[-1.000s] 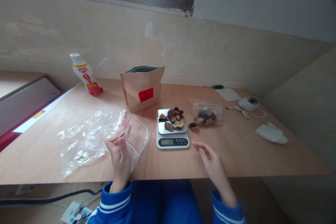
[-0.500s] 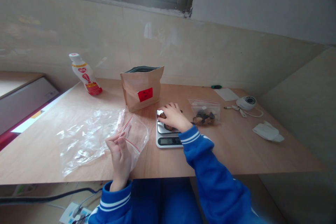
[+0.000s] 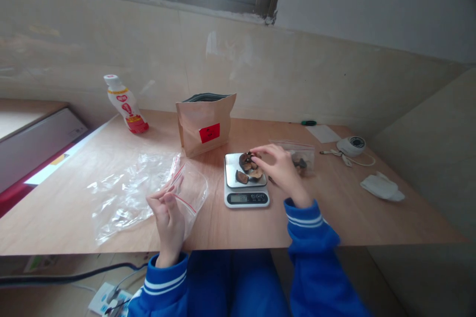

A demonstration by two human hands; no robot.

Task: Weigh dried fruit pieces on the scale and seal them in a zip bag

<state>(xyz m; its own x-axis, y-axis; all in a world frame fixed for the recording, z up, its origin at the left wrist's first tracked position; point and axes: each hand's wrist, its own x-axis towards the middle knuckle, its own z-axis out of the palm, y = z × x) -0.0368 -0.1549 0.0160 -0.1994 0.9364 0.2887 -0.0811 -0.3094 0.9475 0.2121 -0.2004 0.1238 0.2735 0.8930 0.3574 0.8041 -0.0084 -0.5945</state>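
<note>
Head view, clock read from the scale [image 3: 231,171]: dried pieces [image 3: 248,164] heaped on its plate; right hand [image 3: 280,166] over their 2 o'clock side, thumb and forefinger slightly apart at a dark piece, whether pinching it cannot be told. Left hand [image 3: 168,210] at 8 o'clock, fingers closed on a small zip bag [image 3: 194,187], mouth gaping. Risks, as judged: an uneven piece could slip from a fingertip hold; a dragging finger could sweep others off the plate edge; pressing the plate would upset the reading, digits illegible here. Limp plastic held one-handed may fold shut. Obstacles: right wrist partly covers the filled zip bag [image 3: 307,158] at 2 o'clock; kraft pouch [image 3: 193,129], upright and open, stands close at 11, knockable. Crumpled clear plastic [image 3: 126,193] spreads across the worktop [image 3: 211,230] at 9. Farther out: bottle [image 3: 128,109] at 10, white camera-like device [image 3: 349,146] between 2 and 3, white cloth [image 3: 382,186] at 3.
</note>
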